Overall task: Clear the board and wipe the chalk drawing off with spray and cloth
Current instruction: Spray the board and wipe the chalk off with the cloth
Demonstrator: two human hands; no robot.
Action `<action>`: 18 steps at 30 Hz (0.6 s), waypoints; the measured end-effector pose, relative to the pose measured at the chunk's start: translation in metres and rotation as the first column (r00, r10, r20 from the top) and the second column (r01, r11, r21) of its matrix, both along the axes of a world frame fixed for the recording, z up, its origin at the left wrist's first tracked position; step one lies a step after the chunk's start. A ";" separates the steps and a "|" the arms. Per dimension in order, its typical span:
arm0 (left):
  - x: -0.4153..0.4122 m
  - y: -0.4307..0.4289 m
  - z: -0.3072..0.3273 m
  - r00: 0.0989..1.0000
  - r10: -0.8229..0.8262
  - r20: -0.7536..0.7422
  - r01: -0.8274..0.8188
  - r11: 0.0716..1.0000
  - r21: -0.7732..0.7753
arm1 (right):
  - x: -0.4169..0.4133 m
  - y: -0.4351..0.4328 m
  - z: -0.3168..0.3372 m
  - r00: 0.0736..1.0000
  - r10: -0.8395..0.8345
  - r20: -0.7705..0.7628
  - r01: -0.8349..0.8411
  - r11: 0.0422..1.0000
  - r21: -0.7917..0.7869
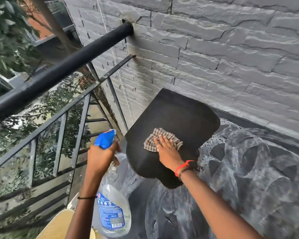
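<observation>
- Fingers (160, 141) of the right hand (166, 149): spread flat and extended, pressing a brown-and-white checked cloth (162, 138) against the board; nothing is gripped, the palm holds the cloth down.
- Fingers (116, 146) of the left hand (100, 156): curled closed around the neck of a clear plastic spray bottle with a blue trigger head (113, 200); the bottle hangs down from the grip with its printed blue label facing the camera, and the nozzle points toward the board.
- Flat black chalkboard with rounded corners (178, 118): tilted, its upper edge near the wall, its lower part over the round surface. The visible face is dark and shows no chalk marks.
- Checked cloth: crumpled, lying on the middle of the board, partly under the right hand.
- Round dark patterned tabletop (248, 169): beneath and to the right of the board, its face smeared with pale grey residue.
- Grey rough stone-brick wall (214, 49): directly behind the board.
- Black metal railing with a thick round top bar (59, 69): at left, running to the wall; green foliage shows beyond it.
- Wrists: red thread band (182, 167) on the right, thin dark band (86, 197) on the left.
- Yellowish wooden surface (59, 225): at the lower left edge, below the left forearm.
</observation>
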State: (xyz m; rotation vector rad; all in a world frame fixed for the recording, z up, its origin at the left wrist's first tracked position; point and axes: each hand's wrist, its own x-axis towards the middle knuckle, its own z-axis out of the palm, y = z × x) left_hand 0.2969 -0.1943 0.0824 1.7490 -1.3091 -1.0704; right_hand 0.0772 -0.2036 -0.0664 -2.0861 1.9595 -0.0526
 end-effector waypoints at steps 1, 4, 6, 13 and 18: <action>0.001 0.004 -0.003 1.000 0.001 0.009 -0.001 1.000 0.020 | 0.015 0.004 0.000 0.999 0.040 0.010 -0.040 0.999 0.004; 0.002 0.019 -0.010 1.000 -0.006 0.014 0.005 0.998 0.055 | 0.043 0.038 -0.005 0.988 0.156 -0.004 -0.156 0.988 -0.001; 0.002 0.029 -0.011 1.000 0.001 0.014 -0.002 0.998 0.058 | 0.045 0.070 -0.013 0.974 0.224 -0.022 -0.224 0.974 -0.033; 0.014 0.063 -0.016 0.999 0.000 0.048 -0.003 0.997 0.072 | -0.023 0.139 -0.015 0.987 0.151 -0.053 -0.152 0.988 -0.025; 0.028 0.079 -0.024 0.998 0.047 0.052 -0.053 0.991 0.122 | -0.041 0.119 -0.004 0.999 -0.001 -0.041 0.004 0.998 0.055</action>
